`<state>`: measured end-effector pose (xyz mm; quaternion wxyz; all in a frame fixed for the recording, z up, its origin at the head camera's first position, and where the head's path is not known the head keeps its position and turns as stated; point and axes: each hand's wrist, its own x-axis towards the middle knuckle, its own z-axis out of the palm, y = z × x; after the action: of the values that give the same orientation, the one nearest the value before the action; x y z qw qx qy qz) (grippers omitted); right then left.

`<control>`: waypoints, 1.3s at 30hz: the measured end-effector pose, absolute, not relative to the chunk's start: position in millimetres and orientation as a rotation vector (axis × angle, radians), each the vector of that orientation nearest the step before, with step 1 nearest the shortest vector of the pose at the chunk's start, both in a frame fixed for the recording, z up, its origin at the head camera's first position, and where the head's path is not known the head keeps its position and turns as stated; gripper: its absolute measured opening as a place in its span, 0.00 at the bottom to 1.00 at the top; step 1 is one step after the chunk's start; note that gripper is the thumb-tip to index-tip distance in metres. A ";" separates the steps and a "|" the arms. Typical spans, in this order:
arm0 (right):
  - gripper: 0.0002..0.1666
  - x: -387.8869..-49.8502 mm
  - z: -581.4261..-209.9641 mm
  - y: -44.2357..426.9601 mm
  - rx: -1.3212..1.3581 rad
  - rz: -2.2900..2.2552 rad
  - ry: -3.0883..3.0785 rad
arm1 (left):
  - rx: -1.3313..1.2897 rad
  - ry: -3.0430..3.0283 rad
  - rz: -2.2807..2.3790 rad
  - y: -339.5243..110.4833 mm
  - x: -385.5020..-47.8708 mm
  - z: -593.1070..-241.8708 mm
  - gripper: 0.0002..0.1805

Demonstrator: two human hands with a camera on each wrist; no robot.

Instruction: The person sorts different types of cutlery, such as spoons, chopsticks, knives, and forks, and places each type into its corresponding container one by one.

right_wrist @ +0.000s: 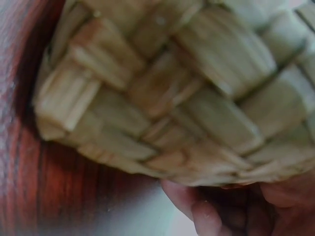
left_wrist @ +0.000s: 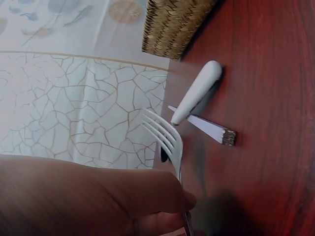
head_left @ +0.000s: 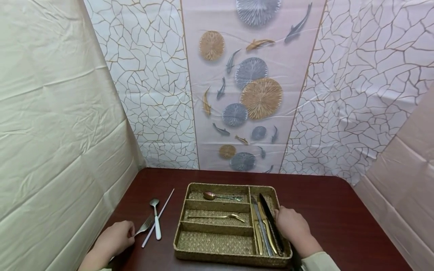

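My left hand (head_left: 116,239) pinches a silver fork (left_wrist: 170,140) by its handle between thumb and fingers, tines pointing away. Just past the tines, a spoon (head_left: 157,227) with a white handle lies on the table across a pale chopstick (head_left: 167,203). My right hand (head_left: 293,224) grips the right wall of a woven cutlery tray (head_left: 234,259). In the right wrist view its curled fingers (right_wrist: 206,216) show at the edge of the weave; part of the hand is hidden. A black knife (head_left: 268,212) lies inside that wall, beside gold and silver knives.
A reddish spoon (head_left: 209,195) lies in the tray's back left compartment. The one before it holds a thin gold utensil (head_left: 213,216) with a split end. Patterned cloth (head_left: 162,113) hangs behind the dark red table (head_left: 339,226), and plain cloth walls flank it.
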<state>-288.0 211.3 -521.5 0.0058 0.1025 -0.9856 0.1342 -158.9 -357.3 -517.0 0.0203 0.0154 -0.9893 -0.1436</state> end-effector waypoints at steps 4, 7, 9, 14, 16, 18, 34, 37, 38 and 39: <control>0.27 -289.1 -522.5 211.7 0.316 0.417 -3.071 | 0.028 -3.044 -0.467 -353.2 -161.5 -512.3 0.16; 0.26 -289.2 -522.9 213.1 0.319 0.420 -3.073 | 0.020 -3.042 -0.489 -344.7 -165.5 -507.0 0.16; 0.26 -289.1 -523.0 213.9 0.321 0.419 -3.077 | 0.013 -3.043 -0.500 -336.3 -169.7 -502.1 0.16; 0.27 -288.2 -523.1 216.4 0.326 0.418 -3.091 | -0.044 -3.040 -0.513 -309.8 -182.3 -485.6 0.16; 0.28 -288.0 -523.1 216.9 0.329 0.421 -3.095 | -0.080 -3.039 -0.512 -298.8 -186.6 -478.5 0.16; 0.27 -287.8 -523.0 217.0 0.329 0.424 -3.095 | -0.126 -3.039 -0.502 -287.9 -190.8 -471.4 0.17; 0.27 -286.4 -520.3 212.4 0.321 0.414 -3.068 | -0.552 -2.963 -0.436 -194.5 -218.1 -430.0 0.16; 0.27 -286.9 -519.9 211.3 0.319 0.419 -3.078 | -0.601 -2.935 -0.459 -179.1 -222.7 -423.2 0.16; 0.27 -287.0 -520.0 211.2 0.321 0.420 -3.081 | -0.621 -2.924 -0.469 -174.2 -224.2 -421.4 0.16; 0.27 -286.9 -520.0 211.1 0.322 0.419 -3.082 | -0.641 -2.916 -0.482 -169.6 -225.8 -420.1 0.15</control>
<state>-286.9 211.1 -520.0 0.0071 0.1031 -0.9856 0.1341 -225.8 -169.6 -420.1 0.0585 -0.2116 -0.9625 -0.1590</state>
